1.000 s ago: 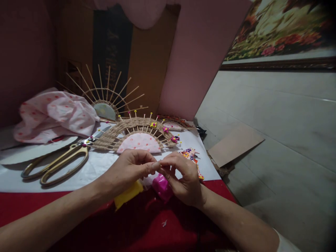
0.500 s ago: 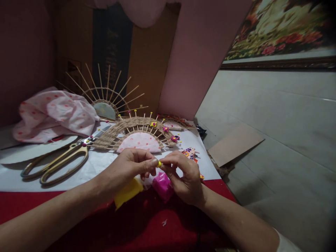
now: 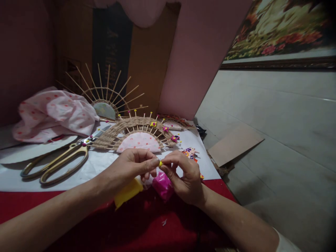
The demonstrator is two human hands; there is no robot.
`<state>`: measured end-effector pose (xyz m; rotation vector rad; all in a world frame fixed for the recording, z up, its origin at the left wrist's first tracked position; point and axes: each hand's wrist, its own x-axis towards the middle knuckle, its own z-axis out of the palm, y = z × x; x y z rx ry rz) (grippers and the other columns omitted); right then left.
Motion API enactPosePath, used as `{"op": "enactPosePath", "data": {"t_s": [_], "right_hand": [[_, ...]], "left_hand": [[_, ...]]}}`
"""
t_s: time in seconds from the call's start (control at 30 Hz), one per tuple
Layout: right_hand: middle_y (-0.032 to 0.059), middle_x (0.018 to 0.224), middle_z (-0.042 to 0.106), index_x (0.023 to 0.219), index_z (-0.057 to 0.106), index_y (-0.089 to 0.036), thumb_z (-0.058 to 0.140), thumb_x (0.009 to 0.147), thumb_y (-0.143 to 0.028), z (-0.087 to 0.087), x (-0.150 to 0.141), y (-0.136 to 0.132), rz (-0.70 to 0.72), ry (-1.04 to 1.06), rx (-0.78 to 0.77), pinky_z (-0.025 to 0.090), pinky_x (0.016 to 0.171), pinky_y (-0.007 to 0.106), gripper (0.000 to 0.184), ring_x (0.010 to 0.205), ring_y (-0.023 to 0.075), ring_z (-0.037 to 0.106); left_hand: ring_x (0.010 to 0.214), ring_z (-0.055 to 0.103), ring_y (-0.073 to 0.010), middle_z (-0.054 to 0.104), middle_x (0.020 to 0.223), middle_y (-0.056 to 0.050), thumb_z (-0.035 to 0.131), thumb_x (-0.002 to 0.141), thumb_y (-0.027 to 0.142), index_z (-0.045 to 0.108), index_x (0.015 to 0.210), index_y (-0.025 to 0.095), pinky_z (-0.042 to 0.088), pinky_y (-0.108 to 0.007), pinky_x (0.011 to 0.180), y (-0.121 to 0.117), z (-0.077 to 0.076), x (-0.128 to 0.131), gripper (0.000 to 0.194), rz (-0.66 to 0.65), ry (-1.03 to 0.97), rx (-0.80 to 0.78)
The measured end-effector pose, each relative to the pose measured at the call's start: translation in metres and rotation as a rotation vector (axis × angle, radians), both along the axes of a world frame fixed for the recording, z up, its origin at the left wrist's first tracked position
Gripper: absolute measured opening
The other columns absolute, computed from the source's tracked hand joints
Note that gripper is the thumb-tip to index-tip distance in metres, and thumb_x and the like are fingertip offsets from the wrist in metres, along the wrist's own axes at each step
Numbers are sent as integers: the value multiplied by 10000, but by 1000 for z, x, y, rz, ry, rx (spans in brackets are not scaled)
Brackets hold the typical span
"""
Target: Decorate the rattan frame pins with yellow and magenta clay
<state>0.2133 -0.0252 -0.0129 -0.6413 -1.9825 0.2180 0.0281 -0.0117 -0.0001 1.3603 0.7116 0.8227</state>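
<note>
- Between our fingertips, in the head view, sits a small yellow lump (image 3: pixel 160 163), held above the near edge of the white sheet (image 3: pixel 210 169)
- Our left hand (image 3: pixel 135 164) pinches it between thumb and forefinger; our right hand (image 3: pixel 183 175) grips its other side the same way
- Just beside and below our hands lie the magenta packet (image 3: pixel 162 185) and the yellow packet (image 3: pixel 128 194), the latter partly hidden by our left hand
- Beyond them rests the woven twine arch (image 3: pixel 132 122), with small flowers (image 3: pixel 166 129) on its right part; the gold-handled scissors (image 3: pixel 81 151) lie near its left end
- We judge that squeezing unevenly could flatten or skew the lump if it is soft, since both pinches bear on so little surface
- Should one pinch loosen, it could roll off onto the red surface (image 3: pixel 147 227)
- Reaching forward too low, we might snag the sticks (image 3: pixel 144 115) or knock a flower loose
</note>
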Motion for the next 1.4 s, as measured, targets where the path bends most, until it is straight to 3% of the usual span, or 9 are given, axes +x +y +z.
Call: {"op": "enactPosePath", "data": {"t_s": [0.27,0.63,1.03,1.23,1.4], "right_hand": [[26,753,597,945,571,-178,589,842,-189,0,0,1,8,-20,-4,470,527,247,106,631,121,546],[30,753,603,927,583,-176,577,831,-122,-1,-1,1,26,-15,25,458,531,252,110,655,128,540],[35,746,587,912,590,-156,583,822,-110,-1,-1,0,15,-13,-3,447,530,249,102,651,129,533],[35,741,583,904,578,-148,596,811,-107,-1,0,0,28,-15,-16,442,532,248,103,639,126,529],[37,755,585,907,584,-148,606,813,-118,-1,0,0,7,-24,-29,447,537,251,101,649,128,538]], "left_hand": [[509,491,-92,592,589,-2,701,723,350,653,699,131,406,-228,526,-2,2,1,225,12,26,-32],[503,508,-92,592,578,8,729,685,402,610,688,138,402,-221,511,-2,0,2,290,27,26,-57],[528,507,-90,590,613,0,662,755,416,625,732,131,404,-214,526,-3,0,1,289,11,65,-2],[507,507,-92,574,577,13,713,702,391,596,705,133,407,-218,513,-5,3,3,283,27,43,-70],[530,496,-88,581,597,-1,670,739,391,622,701,118,401,-213,527,-5,6,3,280,38,86,3]]}}
